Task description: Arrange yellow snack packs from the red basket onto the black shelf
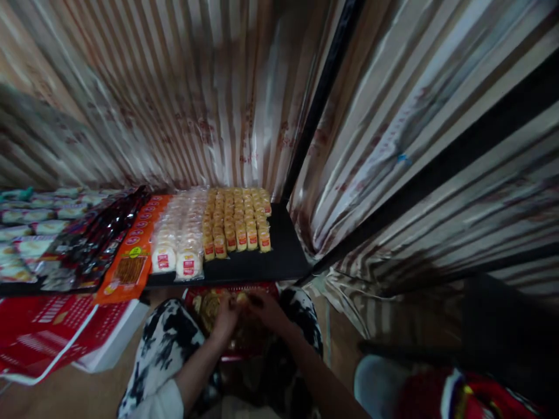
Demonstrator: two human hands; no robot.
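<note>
My left hand (227, 317) and my right hand (267, 309) meet over a red box (236, 354) between my knees. Pale yellow shows between their fingertips: a small wrapped snack cake (241, 298), dim and blurred. Both hands have their fingers drawn together around it. Inside the box lie more wrapped snacks (208, 307), partly covered by my hands. Just beyond, on a black shelf (279, 256), small yellow packaged cakes (236, 224) stand in tight rows. Beside them are rows of round white wrapped cakes (177, 233).
Further left on the shelf lie an orange snack packet (131, 256), dark shiny packets (105, 233) and white packets (39, 215). A red carton (52, 331) sits below. Striped curtains (174, 105) and black poles (414, 186) enclose the place. A red bag (476, 396) is at lower right.
</note>
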